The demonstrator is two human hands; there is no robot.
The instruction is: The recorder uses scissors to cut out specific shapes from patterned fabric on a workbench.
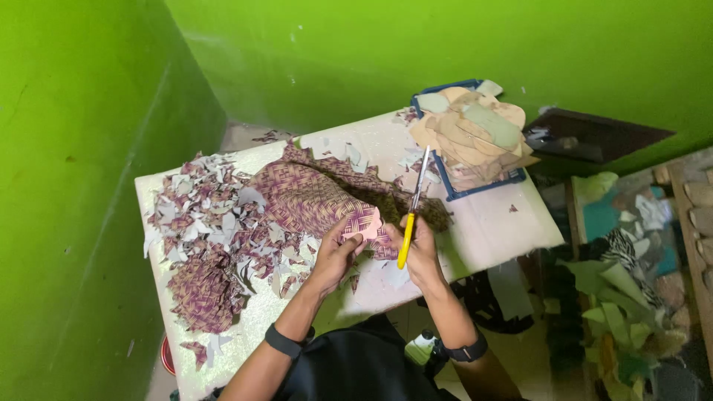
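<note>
Left hand (336,252) grips woven sheet (312,197); right hand (422,249) grips yellow-handled scissors (413,209).

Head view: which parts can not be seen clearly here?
- Yellow-handled scissors: the grip is hidden inside the right hand.
- Blue plastic tray: its inside is covered by stacked tan cut-out pieces.
- Purple woven-pattern sheet: the cut line is hidden under the left hand.
</note>
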